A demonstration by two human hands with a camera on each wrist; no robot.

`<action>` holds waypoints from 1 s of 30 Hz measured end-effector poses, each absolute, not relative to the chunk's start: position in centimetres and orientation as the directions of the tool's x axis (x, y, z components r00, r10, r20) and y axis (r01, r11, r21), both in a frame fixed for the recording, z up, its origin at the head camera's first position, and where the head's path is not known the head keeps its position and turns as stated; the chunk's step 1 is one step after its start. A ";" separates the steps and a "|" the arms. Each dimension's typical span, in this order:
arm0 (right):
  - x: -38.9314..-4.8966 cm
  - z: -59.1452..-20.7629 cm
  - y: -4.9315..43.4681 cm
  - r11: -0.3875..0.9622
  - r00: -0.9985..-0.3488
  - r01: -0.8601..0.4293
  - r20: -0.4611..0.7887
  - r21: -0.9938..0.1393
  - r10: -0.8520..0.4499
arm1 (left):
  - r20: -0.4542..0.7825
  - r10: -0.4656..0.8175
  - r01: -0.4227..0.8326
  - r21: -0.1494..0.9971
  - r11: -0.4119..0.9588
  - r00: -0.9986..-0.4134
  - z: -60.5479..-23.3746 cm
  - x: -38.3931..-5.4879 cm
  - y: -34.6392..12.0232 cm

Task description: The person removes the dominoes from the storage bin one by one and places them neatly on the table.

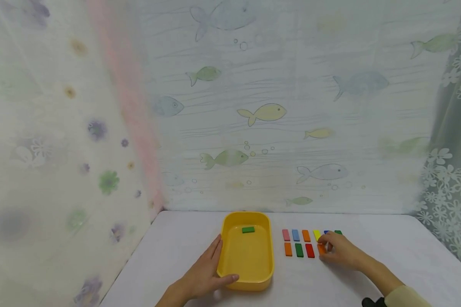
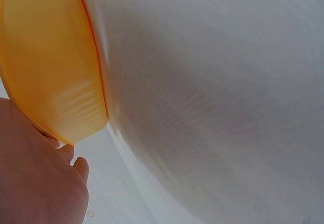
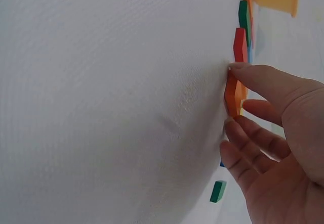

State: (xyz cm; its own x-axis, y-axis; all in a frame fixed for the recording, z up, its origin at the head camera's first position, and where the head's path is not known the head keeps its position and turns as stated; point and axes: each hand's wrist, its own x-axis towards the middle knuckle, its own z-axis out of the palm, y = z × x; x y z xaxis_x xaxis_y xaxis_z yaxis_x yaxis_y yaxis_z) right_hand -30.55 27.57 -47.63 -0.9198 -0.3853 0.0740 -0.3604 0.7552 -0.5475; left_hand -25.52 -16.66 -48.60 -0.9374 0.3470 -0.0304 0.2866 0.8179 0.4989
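My left hand (image 1: 203, 273) rests against the left side of a yellow plastic tray (image 1: 249, 285), its fingers straight along the outer wall and its thumb by the near rim. The same hand (image 2: 43, 168) shows beside the tray wall (image 2: 50, 57) in the left wrist view. A green block (image 1: 248, 230) lies inside the tray near its far end. My right hand (image 1: 342, 250) pinches an orange block (image 3: 232, 95) at the right end of the near row, thumb on one end and fingers at the other. The block appears to be on the table.
Two rows of coloured blocks lie right of the tray, among them a red block (image 1: 310, 250), a pink block (image 1: 286, 235) and a yellow block (image 1: 316, 235). My right hand partly covers a blue and a green block (image 3: 218, 191). A black object (image 1: 373, 302) shows at the front edge.
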 end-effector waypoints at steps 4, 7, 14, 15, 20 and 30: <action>-30.6 -47.7 27.5 0.756 -0.920 -0.360 0.074 -0.547 -0.385 | -0.027 0.347 0.288 0.499 0.818 -0.937 -48.6 -25.5 -16.7; -30.6 -47.7 27.5 0.756 -0.918 -0.365 0.074 -0.543 -0.390 | -0.028 0.345 0.286 0.498 0.818 -0.938 -48.5 -25.5 -16.7; -30.3 -46.3 27.2 0.750 -0.911 -0.386 0.094 -0.537 -0.402 | -0.041 0.340 0.273 0.509 0.816 -0.939 -48.4 -25.5 -16.7; -30.2 -46.0 27.0 0.742 -0.909 -0.390 0.100 -0.545 -0.404 | -0.044 0.339 0.270 0.511 0.816 -0.940 -48.4 -25.5 -16.6; -29.7 -43.6 24.9 0.700 -0.884 -0.448 0.157 -0.556 -0.441 | -0.048 0.337 0.268 0.505 0.820 -0.940 -48.3 -25.3 -16.6; -28.8 -40.6 18.0 0.637 -0.828 -0.546 0.235 -0.545 -0.509 | -0.037 0.358 0.292 0.504 0.813 -0.933 -48.0 -25.1 -16.7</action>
State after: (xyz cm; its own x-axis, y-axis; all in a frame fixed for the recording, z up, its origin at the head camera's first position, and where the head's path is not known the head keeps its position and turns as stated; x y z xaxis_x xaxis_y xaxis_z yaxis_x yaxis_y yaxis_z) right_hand -28.79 17.95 -40.64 -0.8283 -0.5088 0.2346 -0.5455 0.6371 -0.5445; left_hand -25.11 -16.75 -47.97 -0.9330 0.3580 -0.0374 0.2918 0.8132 0.5036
